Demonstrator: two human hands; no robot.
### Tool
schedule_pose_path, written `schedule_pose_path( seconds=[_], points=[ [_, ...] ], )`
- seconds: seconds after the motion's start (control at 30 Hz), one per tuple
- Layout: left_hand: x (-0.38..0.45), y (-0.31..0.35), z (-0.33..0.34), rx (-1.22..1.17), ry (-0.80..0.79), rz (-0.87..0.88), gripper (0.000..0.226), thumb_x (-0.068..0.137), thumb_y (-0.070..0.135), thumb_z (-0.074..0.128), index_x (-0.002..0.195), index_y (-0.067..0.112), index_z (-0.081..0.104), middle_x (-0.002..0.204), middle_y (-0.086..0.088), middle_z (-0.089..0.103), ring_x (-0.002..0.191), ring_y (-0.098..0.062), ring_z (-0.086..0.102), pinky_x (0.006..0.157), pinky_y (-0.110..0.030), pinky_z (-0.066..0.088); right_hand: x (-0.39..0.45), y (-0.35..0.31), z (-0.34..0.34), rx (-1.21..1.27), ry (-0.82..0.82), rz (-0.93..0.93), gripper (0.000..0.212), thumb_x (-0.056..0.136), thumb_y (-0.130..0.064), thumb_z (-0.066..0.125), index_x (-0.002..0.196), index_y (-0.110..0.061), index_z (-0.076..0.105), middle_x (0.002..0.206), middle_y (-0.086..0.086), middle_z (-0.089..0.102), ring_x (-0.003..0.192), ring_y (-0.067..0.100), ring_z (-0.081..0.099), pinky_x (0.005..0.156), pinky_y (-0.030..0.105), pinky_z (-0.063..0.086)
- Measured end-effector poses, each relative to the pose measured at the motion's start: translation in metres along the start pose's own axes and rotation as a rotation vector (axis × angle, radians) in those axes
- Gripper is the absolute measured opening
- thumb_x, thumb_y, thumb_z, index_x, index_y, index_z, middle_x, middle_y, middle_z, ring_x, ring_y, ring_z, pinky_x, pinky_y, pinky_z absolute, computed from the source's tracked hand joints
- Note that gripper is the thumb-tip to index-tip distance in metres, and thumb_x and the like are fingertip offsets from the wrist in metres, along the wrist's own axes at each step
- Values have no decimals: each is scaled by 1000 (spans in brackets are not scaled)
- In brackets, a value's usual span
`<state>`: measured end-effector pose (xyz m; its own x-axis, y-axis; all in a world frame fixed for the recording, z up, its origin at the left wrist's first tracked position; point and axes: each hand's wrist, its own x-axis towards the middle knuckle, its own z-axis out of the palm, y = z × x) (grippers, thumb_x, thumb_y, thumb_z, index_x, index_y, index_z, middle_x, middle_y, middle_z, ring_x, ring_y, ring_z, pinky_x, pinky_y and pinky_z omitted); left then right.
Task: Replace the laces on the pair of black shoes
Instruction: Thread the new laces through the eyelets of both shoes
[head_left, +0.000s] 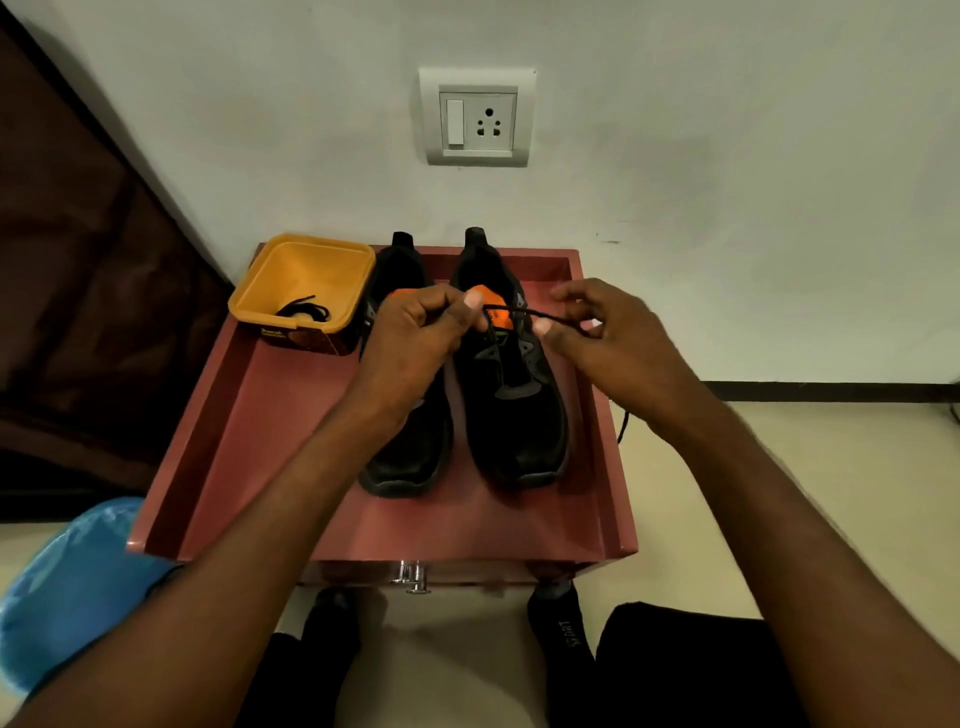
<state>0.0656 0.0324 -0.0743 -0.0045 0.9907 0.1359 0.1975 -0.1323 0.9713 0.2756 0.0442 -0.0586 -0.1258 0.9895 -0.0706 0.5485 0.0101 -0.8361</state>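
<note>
Matt black fabric shoes (514, 395) stand on a smooth painted tray (291, 415) beside a glossy plastic tub (306, 275).

Both hands (415, 338) (597, 332) apparently pinching a black lace (524, 313) above the right-hand shoe (514, 395).

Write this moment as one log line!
left hand: pinches lace | right hand: pinches lace | right shoe: being laced | tub: spare lace

Two black shoes (467, 384) side by side – black lace (524, 313) taut above right one.
</note>
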Motion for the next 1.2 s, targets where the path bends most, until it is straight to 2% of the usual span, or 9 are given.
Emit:
schedule_pose_path(
  seconds=[0.1, 0.2, 0.3, 0.4, 0.5, 0.6, 0.83, 0.97, 1.2],
  points=[
    [-4, 3, 9, 7, -92, 3, 36, 104, 18, 61, 83, -11, 65, 48, 16, 45, 42, 0, 40, 49, -7, 32, 1, -7, 13, 131, -240, -70, 54, 94, -30, 75, 143, -33, 51, 127, -4, 70, 113, 9, 68, 95, 27, 54],
    [-4, 2, 13, 2, -108, 8, 36, 104, 16, 60, 78, -9, 64, 47, 18, 49, 43, 2, 44, 51, -6, 34, 4, -14, 10, 266, -257, -52, 16, 99, -17, 69, 113, -13, 75, 84, 9, 77, 74, 19, 73, 74, 29, 60],
    [-1, -6, 10, 41, -64, -28, 40, 105, 26, 60, 82, -7, 66, 53, 14, 50, 47, 0, 45, 53, -10, 36, 9, -10, 6, 233, -83, 7, 16, 102, -17, 65, 96, -7, 76, 67, 6, 70, 51, 16, 59, 53, 26, 52],
    [-1, -27, 10, 408, -36, 79, 27, 99, 40, 66, 103, 14, 71, 94, 5, 60, 84, -6, 57, 76, -23, 47, 14, 2, 3, 81, 116, 80, 16, 105, -16, 56, 96, -13, 69, 71, 1, 75, 47, 11, 60, 47, 22, 47],
    [-9, -42, 18, 838, -150, 157, 59, 90, 64, 63, 137, 28, 59, 145, 3, 41, 134, -22, 39, 105, -41, 40, 14, 10, 6, -29, 84, 176, 13, 105, -13, 51, 101, -17, 64, 78, -1, 78, 54, 12, 68, 48, 20, 46],
    [-16, -45, 24, 978, -252, 120, 75, 86, 74, 60, 148, 34, 47, 166, 2, 15, 152, -29, 16, 114, -57, 30, 13, 15, 20, -134, 32, 241, 14, 98, -11, 51, 95, -12, 65, 86, 7, 77, 74, 24, 75, 68, 43, 63],
    [-10, -50, 10, 972, -219, 174, 60, 87, 65, 67, 134, 29, 62, 164, -1, 22, 147, -31, 28, 106, -54, 44, 13, 13, 37, -54, 30, 254, 12, 98, -13, 50, 95, -19, 60, 89, 8, 74, 67, 24, 76, 75, 48, 65],
    [-9, -55, 5, 931, -195, 168, 58, 84, 62, 72, 130, 27, 65, 156, 1, 28, 137, -29, 37, 103, -47, 46, 15, 7, 40, 156, 42, 314, 26, 95, -1, 47, 103, -17, 66, 85, 5, 77, 65, 17, 73, 55, 29, 54],
    [-18, -61, 19, 726, -34, 47, 56, 81, 56, 80, 128, 27, 69, 112, 1, 40, 105, -21, 47, 87, -38, 51, 17, 10, 26, 87, -11, 175, 5, 83, -15, 82, 79, -18, 81, 83, -7, 79, 95, 7, 72, 86, 30, 53]
  ],
)
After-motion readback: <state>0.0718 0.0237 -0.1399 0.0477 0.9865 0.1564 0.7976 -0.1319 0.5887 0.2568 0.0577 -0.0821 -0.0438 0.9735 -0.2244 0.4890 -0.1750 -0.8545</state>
